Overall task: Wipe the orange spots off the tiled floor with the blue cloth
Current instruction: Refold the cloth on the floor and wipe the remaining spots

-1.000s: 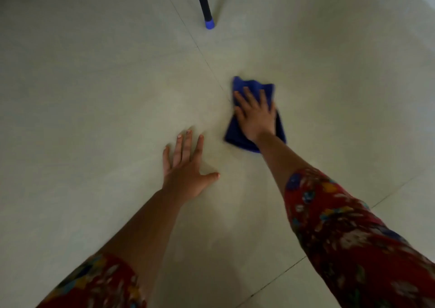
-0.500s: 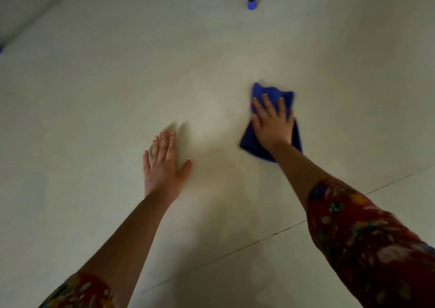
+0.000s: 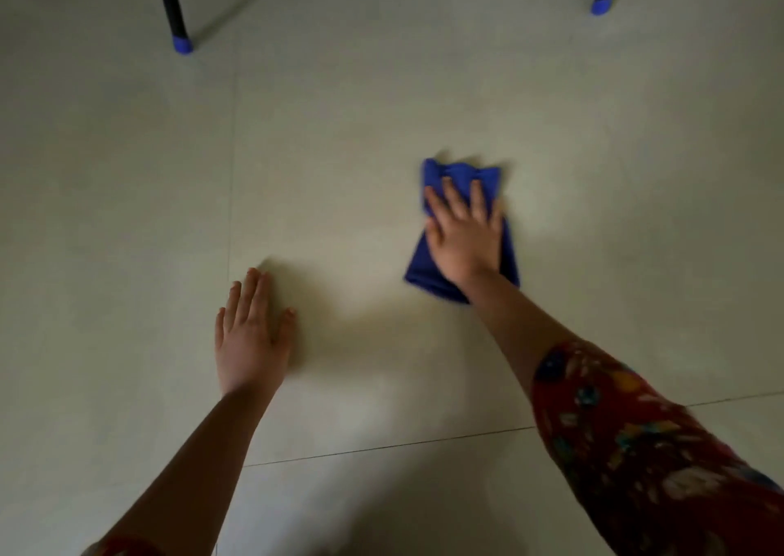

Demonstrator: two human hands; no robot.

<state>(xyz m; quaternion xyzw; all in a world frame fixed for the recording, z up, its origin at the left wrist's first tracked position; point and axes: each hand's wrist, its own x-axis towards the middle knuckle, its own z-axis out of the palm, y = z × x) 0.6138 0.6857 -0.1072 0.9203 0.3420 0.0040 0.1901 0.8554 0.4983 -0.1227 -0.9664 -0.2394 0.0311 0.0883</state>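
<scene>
A folded blue cloth (image 3: 458, 173) lies on the pale tiled floor (image 3: 339, 152), right of the middle. My right hand (image 3: 464, 233) presses flat on top of it, fingers spread and pointing away from me, covering its centre. My left hand (image 3: 250, 339) rests palm down on bare tile, lower and to the left, fingers together, holding nothing. No orange spot shows on the floor in this dim, slightly blurred view.
Two black furniture legs with blue caps stand at the far edge, one at the upper left (image 3: 182, 44) and one at the upper right (image 3: 601, 5). Grout lines run down the left and across below my arms.
The view has swung, bringing a second capped leg into sight. My right hand stays pressed on the cloth. My left hand's thumb has drawn in against the fingers.
</scene>
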